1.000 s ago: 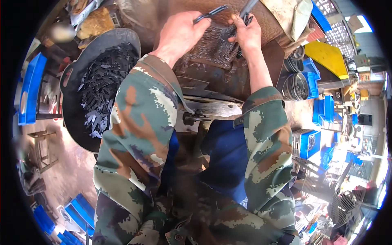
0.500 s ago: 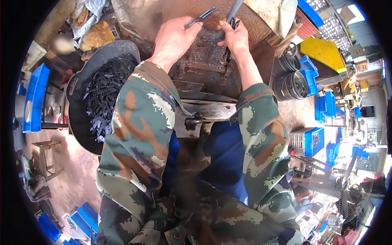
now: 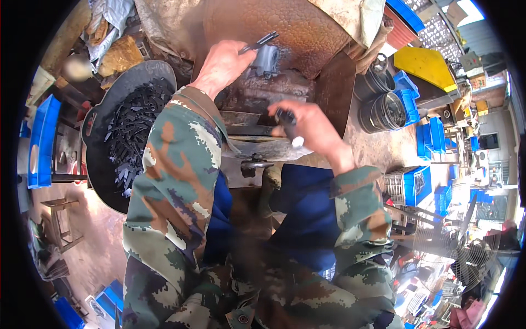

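My left hand (image 3: 224, 66) is closed on a pair of thin dark metal strips (image 3: 259, 42), whose ends stick out past the fingers to the right. Just below them, a blurred bluish-grey piece (image 3: 267, 59) shows in front of the brown, crusted metal housing (image 3: 274, 27); its kind is unclear. My right hand (image 3: 312, 125) is nearer to me, over the front edge of the housing. Its fingers are curled round a short dark piece (image 3: 286, 117) with a pale, bright end by the palm; motion blur hides what it is.
A large black pan (image 3: 101, 178) at my left holds many dark flat strips (image 3: 137, 123). Black buckets (image 3: 383, 112) and blue bins (image 3: 405, 90) stand at the right, near a yellow panel (image 3: 424, 68). A clamp-like metal fitting (image 3: 255, 164) sits before my knees.
My right hand has come down and toward me, away from the housing, with the dark piece in it. The left hand stays near the housing, still gripping the strips.
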A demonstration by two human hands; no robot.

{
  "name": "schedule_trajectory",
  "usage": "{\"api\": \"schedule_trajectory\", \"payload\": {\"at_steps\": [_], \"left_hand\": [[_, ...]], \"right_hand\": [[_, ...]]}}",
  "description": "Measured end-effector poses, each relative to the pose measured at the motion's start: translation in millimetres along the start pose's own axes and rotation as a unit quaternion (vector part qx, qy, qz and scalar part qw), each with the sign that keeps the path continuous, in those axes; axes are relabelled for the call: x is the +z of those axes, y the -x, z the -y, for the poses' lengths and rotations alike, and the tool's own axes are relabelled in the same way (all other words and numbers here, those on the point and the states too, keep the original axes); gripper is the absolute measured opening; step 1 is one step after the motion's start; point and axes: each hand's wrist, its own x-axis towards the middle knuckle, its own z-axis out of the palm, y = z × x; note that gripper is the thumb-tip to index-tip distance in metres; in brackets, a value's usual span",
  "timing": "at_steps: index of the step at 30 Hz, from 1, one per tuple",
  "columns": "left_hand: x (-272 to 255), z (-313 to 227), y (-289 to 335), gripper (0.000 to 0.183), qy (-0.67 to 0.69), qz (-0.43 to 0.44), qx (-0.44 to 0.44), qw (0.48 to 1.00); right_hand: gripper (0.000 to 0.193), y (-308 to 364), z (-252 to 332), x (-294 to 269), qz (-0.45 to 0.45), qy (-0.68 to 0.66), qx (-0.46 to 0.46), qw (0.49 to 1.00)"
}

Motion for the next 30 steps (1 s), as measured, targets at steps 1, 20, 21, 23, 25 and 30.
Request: {"api": "schedule_trajectory", "payload": {"at_steps": [1,20,21,23,25,30], "left_hand": [[-3,8,2,0.034,-0.006,0.0,-0.006,1.0],[32,54,-14,0.024,-0.032,0.131,0.016,0.991],[27,48,-13,0.024,-0.001,0.16,-0.055,0.986],[22,21,-10,0.023,0.056,0.171,-0.06,0.982],[8,11,7,0.022,0.14,0.17,-0.097,0.971],[20,-28,14,0.026,0.262,0.192,-0.094,0.941]], "right_hand": [[0.039,5,1,13,0.012,0.028,-0.001,1.0],[0.022,-25,-18,-9,-0.154,-0.336,0.314,0.875],[0.023,-30,-17,-8,-0.162,-0.363,0.319,0.86],[0.024,-33,-16,-12,-0.201,-0.416,0.304,0.833],[0.024,-47,-6,1,-0.236,-0.498,0.263,0.792],[0.012,-49,-3,-3,-0.295,-0.489,0.239,0.785]]}}
